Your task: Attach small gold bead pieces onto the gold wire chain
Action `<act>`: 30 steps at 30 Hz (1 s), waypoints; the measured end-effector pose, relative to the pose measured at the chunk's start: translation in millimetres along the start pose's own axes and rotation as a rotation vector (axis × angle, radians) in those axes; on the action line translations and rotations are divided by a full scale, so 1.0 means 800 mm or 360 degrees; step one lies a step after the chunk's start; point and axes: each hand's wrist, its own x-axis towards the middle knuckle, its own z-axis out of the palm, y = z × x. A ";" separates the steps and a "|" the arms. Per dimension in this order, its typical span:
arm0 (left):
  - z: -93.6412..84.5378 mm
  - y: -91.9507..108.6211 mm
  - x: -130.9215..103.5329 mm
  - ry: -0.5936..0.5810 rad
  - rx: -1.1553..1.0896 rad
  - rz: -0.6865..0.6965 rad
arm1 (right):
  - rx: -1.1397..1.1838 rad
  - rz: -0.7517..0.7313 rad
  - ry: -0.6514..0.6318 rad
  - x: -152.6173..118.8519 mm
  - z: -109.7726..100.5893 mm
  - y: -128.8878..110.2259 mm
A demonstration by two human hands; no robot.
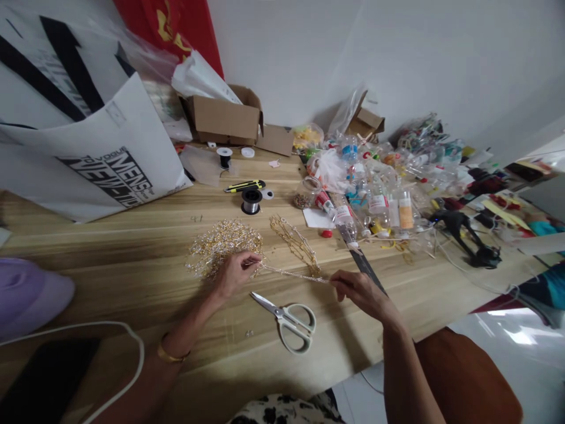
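Note:
A thin beaded chain (293, 274) is stretched between my two hands, just above the wooden table (176, 341). My left hand (238, 270) pinches its left end, beside a tangled heap of gold and silver beaded chain (225, 238). The right end is pinched in the fingers of my right hand (357, 291). Behind the stretched piece lie several gold chain strands (293, 241), laid out in a long loop. Scissors with pale green handles (286, 324) rest in front of the chain, blades slightly parted.
Wire spools (251, 201), a yellow-black utility knife (244, 186) and a cardboard box (227, 118) stand farther back. Plastic bottles (379, 203) crowd the right side. At left are a large white bag (92, 159), a purple cap (33, 297) and a white cable (136, 347).

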 end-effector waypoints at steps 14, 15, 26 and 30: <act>0.008 0.014 -0.011 -0.0259 0.0818 0.0572 | -0.0284 0.0186 -0.0200 0.003 0.024 0.019; 0.008 0.013 -0.012 -0.0259 0.0836 0.0586 | -0.0373 0.0198 -0.0189 0.004 0.023 0.016; 0.008 0.011 -0.010 -0.0286 0.0844 0.0578 | -0.0710 -0.0071 0.0016 0.039 0.024 -0.053; 0.008 0.013 -0.011 -0.0309 0.0864 0.0567 | -0.0643 -0.0227 -0.0011 0.082 0.042 -0.082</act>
